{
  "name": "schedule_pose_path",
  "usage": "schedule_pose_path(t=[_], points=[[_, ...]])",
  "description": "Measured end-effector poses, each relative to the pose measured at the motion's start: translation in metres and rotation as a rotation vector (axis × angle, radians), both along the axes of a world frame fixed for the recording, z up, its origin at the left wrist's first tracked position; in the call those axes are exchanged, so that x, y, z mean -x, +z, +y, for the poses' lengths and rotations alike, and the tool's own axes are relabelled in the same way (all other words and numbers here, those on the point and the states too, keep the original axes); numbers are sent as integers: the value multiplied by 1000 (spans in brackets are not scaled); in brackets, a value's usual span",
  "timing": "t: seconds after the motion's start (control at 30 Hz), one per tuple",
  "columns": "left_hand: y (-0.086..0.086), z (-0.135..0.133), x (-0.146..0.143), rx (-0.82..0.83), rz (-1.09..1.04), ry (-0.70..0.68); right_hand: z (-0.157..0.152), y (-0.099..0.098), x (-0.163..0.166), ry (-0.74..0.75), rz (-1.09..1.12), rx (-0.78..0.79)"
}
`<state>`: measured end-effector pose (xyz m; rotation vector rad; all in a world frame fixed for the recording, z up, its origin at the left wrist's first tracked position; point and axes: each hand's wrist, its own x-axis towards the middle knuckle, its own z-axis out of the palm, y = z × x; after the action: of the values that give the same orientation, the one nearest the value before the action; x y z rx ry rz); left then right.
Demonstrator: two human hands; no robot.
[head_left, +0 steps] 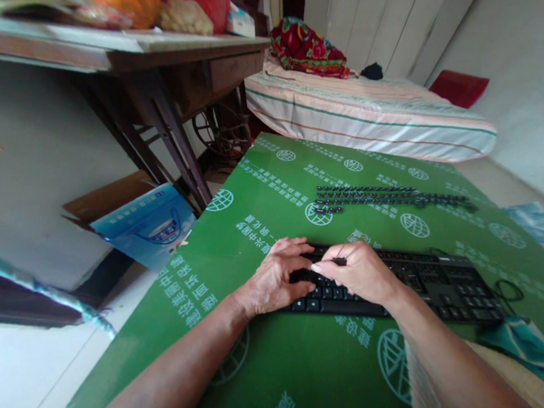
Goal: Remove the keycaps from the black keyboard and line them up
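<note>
A black computer keyboard [445, 280] lies on a green board printed with pale emblems and writing. My left hand [279, 274] grips its left end, thumb over the front keys and fingers at the back edge. Close beside it, over the keys, my right hand [358, 269] is closed in a pinch on a small black piece [339, 261]; the fingers hide most of it, and its kind is unclear. Farther back on the board, loose black keycaps [367, 196] lie in several rows. Part of the keyboard's upper middle looks bare of caps.
The green board [270, 185] extends toward a bed [373, 104] with striped bedding. At left stands a treadle sewing table [180, 52] with bags on top, and a blue carton [146, 225] below. A cable [509, 291] loops right of the keyboard, near a teal cloth [526, 343].
</note>
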<state>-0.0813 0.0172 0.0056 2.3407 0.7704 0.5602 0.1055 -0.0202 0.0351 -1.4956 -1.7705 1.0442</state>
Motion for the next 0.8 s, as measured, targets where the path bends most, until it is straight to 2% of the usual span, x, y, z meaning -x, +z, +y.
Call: schedule_pose_path(t=[0.33, 0.8], points=[[1, -1, -1, -30, 4, -11, 5, -5, 10, 56, -232, -146], [-3, -7, -10, -107, -43, 2, -5, -24, 14, -152, -223, -168]])
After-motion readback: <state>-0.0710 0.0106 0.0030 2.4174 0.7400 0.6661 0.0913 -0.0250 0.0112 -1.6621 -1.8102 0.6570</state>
